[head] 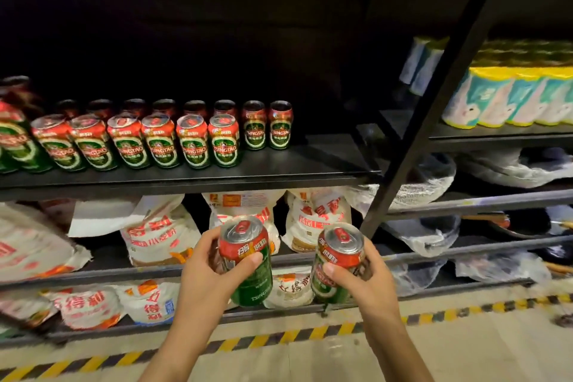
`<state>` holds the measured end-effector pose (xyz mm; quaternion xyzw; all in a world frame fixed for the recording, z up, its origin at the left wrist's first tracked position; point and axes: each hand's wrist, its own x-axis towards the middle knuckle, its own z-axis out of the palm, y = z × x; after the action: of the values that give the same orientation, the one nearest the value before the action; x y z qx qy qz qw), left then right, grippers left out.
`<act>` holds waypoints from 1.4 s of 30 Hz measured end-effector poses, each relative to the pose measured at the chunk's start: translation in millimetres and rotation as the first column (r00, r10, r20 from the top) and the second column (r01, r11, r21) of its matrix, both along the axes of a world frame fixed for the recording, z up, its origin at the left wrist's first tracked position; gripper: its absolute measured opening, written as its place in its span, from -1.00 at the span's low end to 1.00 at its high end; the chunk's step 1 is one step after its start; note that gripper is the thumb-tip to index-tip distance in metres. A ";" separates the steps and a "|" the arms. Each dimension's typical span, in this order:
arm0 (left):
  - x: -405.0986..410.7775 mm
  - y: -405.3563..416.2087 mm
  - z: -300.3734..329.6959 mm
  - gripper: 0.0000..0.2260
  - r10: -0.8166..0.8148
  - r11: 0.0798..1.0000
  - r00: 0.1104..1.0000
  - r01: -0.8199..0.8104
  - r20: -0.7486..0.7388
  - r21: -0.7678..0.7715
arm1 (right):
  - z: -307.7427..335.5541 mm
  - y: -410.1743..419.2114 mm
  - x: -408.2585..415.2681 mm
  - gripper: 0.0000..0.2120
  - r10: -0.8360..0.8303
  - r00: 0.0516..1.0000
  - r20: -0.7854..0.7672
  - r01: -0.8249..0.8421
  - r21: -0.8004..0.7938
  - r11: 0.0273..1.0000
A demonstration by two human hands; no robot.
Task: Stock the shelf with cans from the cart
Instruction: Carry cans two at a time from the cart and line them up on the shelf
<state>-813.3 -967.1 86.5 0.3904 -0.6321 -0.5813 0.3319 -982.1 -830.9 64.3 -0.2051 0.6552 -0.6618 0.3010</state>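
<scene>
My left hand (pixel 206 273) grips a red and green beer can (pixel 248 260), held upright in front of the lower shelves. My right hand (pixel 369 276) grips a second can of the same kind (pixel 336 260), also upright, a little to the right. Both cans are below the black shelf (pixel 279 169). On that shelf several matching cans (pixel 161 139) stand in two rows from the left to about the middle. The shelf's right part holds nothing. The cart is not in view.
White bags with red print (pixel 158 239) fill the two lower shelves. A slanted black upright (pixel 431 121) splits this bay from the right one, which holds pastel packs (pixel 508 96) and plastic-wrapped goods. A yellow and black striped line (pixel 279 338) runs along the floor.
</scene>
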 end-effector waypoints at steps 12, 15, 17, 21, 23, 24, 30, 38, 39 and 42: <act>-63.3 -87.4 -2.0 -0.57 0.083 0.996 0.997 -0.083 -0.004 -0.038 | 9.8 -103.7 -64.1 -0.29 0.137 0.988 -0.071 -0.139 -0.025 0.990; -84.5 -113.3 -2.6 -0.56 0.051 0.996 0.999 -0.052 -0.006 -0.070 | 12.9 -128.2 -79.6 -0.37 0.133 0.984 -0.116 -0.136 -0.014 0.991; -98.5 -129.6 -5.0 -0.53 0.025 0.995 1.000 -0.025 0.001 -0.098 | 11.5 -143.9 -90.2 -0.41 0.119 0.984 -0.136 -0.122 -0.012 0.992; -123.6 -153.2 -5.0 -0.51 -0.008 0.989 1.000 0.008 0.002 -0.145 | 8.3 -169.4 -106.6 -0.42 0.091 0.982 -0.166 -0.094 -0.012 0.995; -134.8 -159.2 -4.2 -0.51 -0.019 0.987 1.000 0.018 -0.004 -0.159 | 6.5 -178.6 -113.4 -0.42 0.084 0.984 -0.159 -0.088 -0.015 0.996; -139.9 -162.0 -3.9 -0.52 -0.021 0.987 1.000 0.019 -0.012 -0.162 | 6.4 -182.9 -116.5 -0.42 0.088 0.983 -0.159 -0.092 -0.017 0.996; -168.7 -174.6 -8.1 -0.49 -0.006 0.990 0.999 0.001 -0.037 -0.140 | 7.1 -208.3 -140.1 -0.42 0.143 0.972 -0.189 -0.146 -0.001 0.989; -188.9 -182.9 -12.0 -0.48 0.055 0.991 0.998 -0.057 -0.026 -0.125 | 4.8 -231.4 -166.0 -0.42 0.192 0.958 -0.215 -0.194 0.010 0.981; -190.9 -183.5 -12.7 -0.48 0.059 0.990 0.998 -0.062 -0.027 -0.129 | 3.7 -233.1 -168.3 -0.42 0.200 0.955 -0.219 -0.203 0.011 0.979; -195.1 -184.6 -15.3 -0.49 0.079 0.988 0.996 -0.083 -0.035 -0.133 | -0.2 -238.0 -173.3 -0.40 0.217 0.950 -0.223 -0.222 0.002 0.975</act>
<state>-1008.3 -1151.8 71.2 0.3838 -0.6483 -0.5293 0.3903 -1155.4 -1068.8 64.1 -0.3526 0.6504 -0.6046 0.2952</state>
